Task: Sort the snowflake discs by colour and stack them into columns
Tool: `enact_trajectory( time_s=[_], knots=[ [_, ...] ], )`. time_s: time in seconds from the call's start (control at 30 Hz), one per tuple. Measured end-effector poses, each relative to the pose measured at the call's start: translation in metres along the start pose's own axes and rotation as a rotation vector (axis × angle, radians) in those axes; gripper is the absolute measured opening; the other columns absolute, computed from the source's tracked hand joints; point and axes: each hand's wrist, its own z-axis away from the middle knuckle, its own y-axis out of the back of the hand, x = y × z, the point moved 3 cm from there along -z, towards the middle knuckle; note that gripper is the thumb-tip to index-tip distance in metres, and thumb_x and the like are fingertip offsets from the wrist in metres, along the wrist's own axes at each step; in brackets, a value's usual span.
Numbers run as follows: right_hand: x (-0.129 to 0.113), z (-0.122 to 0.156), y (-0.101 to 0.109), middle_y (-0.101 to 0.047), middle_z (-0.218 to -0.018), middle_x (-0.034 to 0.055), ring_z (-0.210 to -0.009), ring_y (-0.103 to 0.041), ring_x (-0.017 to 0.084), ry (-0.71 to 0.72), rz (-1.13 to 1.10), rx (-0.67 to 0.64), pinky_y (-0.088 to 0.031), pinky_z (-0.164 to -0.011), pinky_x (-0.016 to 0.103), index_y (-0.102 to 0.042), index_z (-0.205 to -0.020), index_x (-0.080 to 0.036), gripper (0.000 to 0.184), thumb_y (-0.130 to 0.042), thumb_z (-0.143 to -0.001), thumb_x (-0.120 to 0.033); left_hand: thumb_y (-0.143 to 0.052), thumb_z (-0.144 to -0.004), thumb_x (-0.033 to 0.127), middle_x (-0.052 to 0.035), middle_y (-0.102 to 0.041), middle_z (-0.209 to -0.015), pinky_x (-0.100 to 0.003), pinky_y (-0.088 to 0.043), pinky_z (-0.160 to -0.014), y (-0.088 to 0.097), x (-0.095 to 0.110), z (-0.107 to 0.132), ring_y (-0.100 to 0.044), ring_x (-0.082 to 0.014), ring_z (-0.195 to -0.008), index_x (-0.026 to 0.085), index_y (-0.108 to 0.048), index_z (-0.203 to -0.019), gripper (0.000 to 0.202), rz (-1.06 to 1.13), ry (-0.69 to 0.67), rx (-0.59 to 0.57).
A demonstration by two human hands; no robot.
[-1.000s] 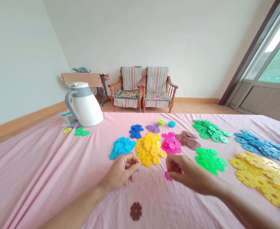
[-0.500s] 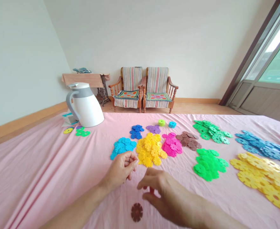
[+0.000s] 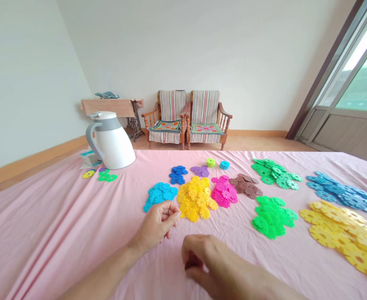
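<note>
Left hand (image 3: pixel 160 221), fingers narrow, is beside yellow snowflake discs (image 3: pixel 196 199). Right hand (image 3: pixel 213 263) curls farther from the tablecloth's (image 3: pixel 86 204) far edge. Whether either holds anything is unclear.

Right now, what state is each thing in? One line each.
Left hand: fingers curled shut, near light blue pile
Right hand: fingers curled; grip contents unclear
Light blue pile: loosely heaped
Middle yellow pile: loosely heaped
Pink pile: loosely heaped
Brown pile: loosely heaped
Lime discs: stacked
Turquoise discs: stacked
Jug: upright, lid on
Tablecloth: wrinkled
</note>
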Motion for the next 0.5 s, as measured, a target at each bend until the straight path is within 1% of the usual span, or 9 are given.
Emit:
enact_trajectory(
  time_s=[0.03, 0.1, 0.17, 0.2, 0.23, 0.3, 0.37, 0.43, 0.5],
  knots=[
    [0.010, 0.001, 0.012, -0.064, -0.075, -0.0011, -0.066, -0.055, 0.010, -0.003, 0.008, 0.088, -0.039, -0.058, 0.018, -0.059, -0.076, -0.018, 0.013, -0.052, -0.072, -0.008, -0.053, -0.080, 0.036, 0.0046, -0.053, -0.060, -0.012, -0.026, -0.028, 0.000, 0.001, 0.000, -0.044, -0.0033, -0.033, 0.015, -0.051, -0.078, 0.022, -0.006, 0.007, 0.001],
    [0.040, 0.002, 0.041, -0.064, -0.072, -0.0014, -0.064, -0.056, 0.011, -0.042, 0.087, 0.302, -0.038, -0.057, 0.020, -0.060, -0.080, -0.020, 0.014, -0.050, -0.076, -0.012, -0.054, -0.079, 0.036, 0.0049, -0.053, -0.060, -0.011, -0.027, -0.028, 0.000, 0.003, 0.001, -0.044, -0.0034, -0.033, 0.015, -0.051, -0.077, 0.021, -0.012, 0.021, 0.003],
    [0.077, 0.004, 0.075, -0.064, -0.069, -0.0012, -0.063, -0.057, 0.013, -0.110, 0.185, 0.519, -0.039, -0.058, 0.022, -0.060, -0.077, -0.020, 0.011, -0.050, -0.075, -0.015, -0.053, -0.078, 0.035, 0.0052, -0.052, -0.060, -0.011, -0.027, -0.028, -0.001, 0.004, 0.000, -0.044, -0.0032, -0.033, 0.015, -0.050, -0.077, 0.020, -0.006, 0.022, 0.005],
    [0.097, 0.006, 0.091, -0.065, -0.068, -0.0007, -0.062, -0.058, 0.013, -0.162, 0.215, 0.628, -0.040, -0.058, 0.023, -0.058, -0.072, -0.020, 0.009, -0.050, -0.073, -0.016, -0.053, -0.078, 0.035, 0.0051, -0.052, -0.060, -0.011, -0.027, -0.028, -0.001, 0.004, 0.000, -0.043, -0.0030, -0.033, 0.015, -0.050, -0.077, 0.020, -0.003, 0.020, 0.005],
    [0.114, 0.008, 0.106, -0.064, -0.067, 0.0005, -0.062, -0.059, 0.014, -0.201, 0.223, 0.694, -0.041, -0.057, 0.023, -0.056, -0.068, -0.019, 0.009, -0.049, -0.072, -0.016, -0.053, -0.078, 0.035, 0.0050, -0.052, -0.060, -0.011, -0.026, -0.027, -0.001, 0.004, 0.000, -0.043, -0.0028, -0.033, 0.015, -0.050, -0.076, 0.020, 0.000, 0.017, 0.006],
    [0.142, 0.015, 0.128, -0.063, -0.060, 0.0012, -0.056, -0.058, 0.015, -0.263, 0.233, 0.767, -0.040, -0.053, 0.024, -0.055, -0.068, -0.019, 0.011, -0.045, -0.071, -0.016, -0.052, -0.078, 0.036, 0.0048, -0.052, -0.061, -0.011, -0.026, -0.027, -0.001, 0.003, -0.001, -0.042, -0.0026, -0.032, 0.015, -0.050, -0.076, 0.021, 0.004, 0.013, 0.005],
    [0.159, 0.024, 0.143, -0.065, -0.061, 0.0029, -0.052, -0.056, 0.016, -0.332, 0.258, 0.858, -0.039, -0.050, 0.026, -0.058, -0.077, -0.018, 0.015, -0.043, -0.074, -0.021, -0.053, -0.078, 0.037, 0.0048, -0.052, -0.061, -0.012, -0.026, -0.027, -0.001, 0.003, -0.001, -0.042, -0.0027, -0.032, 0.015, -0.050, -0.076, 0.022, 0.006, 0.017, 0.002],
    [0.165, 0.031, 0.149, -0.066, -0.065, 0.0058, -0.054, -0.057, 0.018, -0.381, 0.288, 0.927, -0.038, -0.051, 0.028, -0.060, -0.083, -0.017, 0.020, -0.043, -0.076, -0.025, -0.053, -0.078, 0.036, 0.0051, -0.052, -0.061, -0.012, -0.026, -0.027, -0.002, 0.003, 0.000, -0.042, -0.0028, -0.032, 0.015, -0.050, -0.076, 0.022, 0.008, 0.021, 0.001],
    [0.165, 0.032, 0.145, -0.067, -0.068, 0.0069, -0.058, -0.059, 0.019, -0.378, 0.299, 0.929, -0.039, -0.052, 0.029, -0.062, -0.082, -0.017, 0.022, -0.044, -0.076, -0.028, -0.053, -0.078, 0.035, 0.0055, -0.051, -0.060, -0.012, -0.027, -0.028, -0.003, 0.002, 0.001, -0.041, -0.0030, -0.032, 0.016, -0.049, -0.075, 0.020, 0.001, 0.015, 0.006]
  ],
)
